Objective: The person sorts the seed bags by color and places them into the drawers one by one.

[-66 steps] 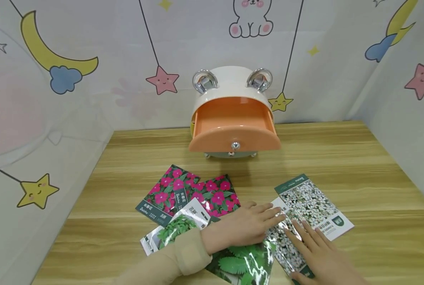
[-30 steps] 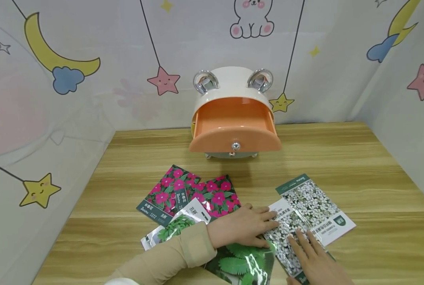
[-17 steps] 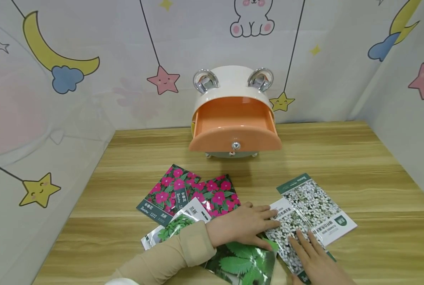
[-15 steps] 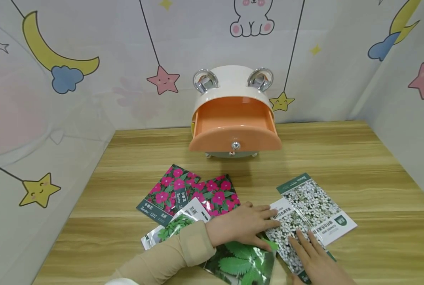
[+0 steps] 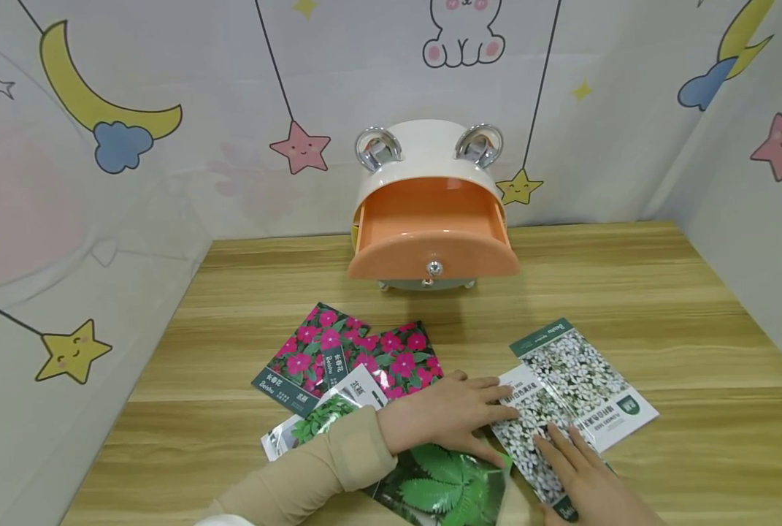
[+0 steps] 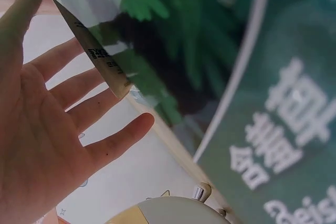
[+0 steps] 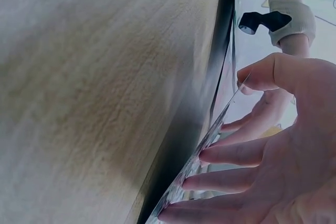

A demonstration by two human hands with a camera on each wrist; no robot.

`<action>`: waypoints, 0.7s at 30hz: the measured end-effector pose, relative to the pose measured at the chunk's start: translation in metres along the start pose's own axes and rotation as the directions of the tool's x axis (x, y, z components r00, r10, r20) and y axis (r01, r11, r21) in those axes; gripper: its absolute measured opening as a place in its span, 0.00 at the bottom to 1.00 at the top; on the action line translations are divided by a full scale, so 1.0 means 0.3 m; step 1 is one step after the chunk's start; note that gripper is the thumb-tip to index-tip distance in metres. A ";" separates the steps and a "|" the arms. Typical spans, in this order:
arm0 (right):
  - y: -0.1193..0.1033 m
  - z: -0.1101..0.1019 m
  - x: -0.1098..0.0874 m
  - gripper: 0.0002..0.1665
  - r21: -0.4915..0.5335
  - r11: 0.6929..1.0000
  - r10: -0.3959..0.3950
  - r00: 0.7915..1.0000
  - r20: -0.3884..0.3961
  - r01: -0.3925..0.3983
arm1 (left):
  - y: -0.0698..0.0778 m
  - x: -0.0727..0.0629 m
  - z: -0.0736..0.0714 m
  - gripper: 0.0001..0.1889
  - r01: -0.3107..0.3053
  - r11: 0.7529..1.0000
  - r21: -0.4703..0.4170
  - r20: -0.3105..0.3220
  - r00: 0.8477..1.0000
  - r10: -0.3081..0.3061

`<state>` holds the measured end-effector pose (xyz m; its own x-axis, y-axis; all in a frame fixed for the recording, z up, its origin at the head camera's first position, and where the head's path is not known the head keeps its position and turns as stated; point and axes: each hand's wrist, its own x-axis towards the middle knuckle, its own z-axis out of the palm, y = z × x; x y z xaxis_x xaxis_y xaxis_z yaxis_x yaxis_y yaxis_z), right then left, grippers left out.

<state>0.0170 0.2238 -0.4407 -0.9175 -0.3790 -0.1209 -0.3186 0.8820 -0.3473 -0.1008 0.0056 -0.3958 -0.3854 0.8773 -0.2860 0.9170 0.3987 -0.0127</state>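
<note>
In the head view, my left hand (image 5: 453,413) reaches over a green-leaf seed packet (image 5: 439,486), fingertips touching the left edge of a white-flower seed packet (image 5: 535,431). In the left wrist view those fingers spread straight, and the thumb touches the leaf packet's edge. My right hand (image 5: 588,475) lays fairly straight fingers on the white-flower packet's near part. The right wrist view shows its thumb at the packet's corner and the packet slanting off the tabletop. A second white-flower seed packet (image 5: 588,380) lies partly beneath the first.
Left of the hands, two pink-flower seed packets (image 5: 400,358) overlap a leafy white seed packet (image 5: 358,391). Behind stands a white cabinet (image 5: 430,150) with silver ears and its orange drawer (image 5: 433,256) pulled out. A patterned cloth (image 5: 220,109) hangs around the wooden table (image 5: 627,285).
Over two seconds, my right hand has drawn slightly toward the near edge. The left thumb has spread outward, and glare on the green-leaf seed packet has faded. The drawer stays out.
</note>
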 end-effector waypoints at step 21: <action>0.015 -0.020 -0.006 0.47 0.058 0.998 0.022 1.000 0.004 -0.022 | 0.006 0.014 -0.002 0.25 -0.069 0.995 0.068 -0.105 0.992 0.076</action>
<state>0.0158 0.2300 -0.4365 -0.9232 -0.3607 -0.1324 -0.2838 0.8724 -0.3980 -0.1009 0.0102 -0.3966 -0.3234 0.9282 -0.1841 0.9462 0.3182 -0.0582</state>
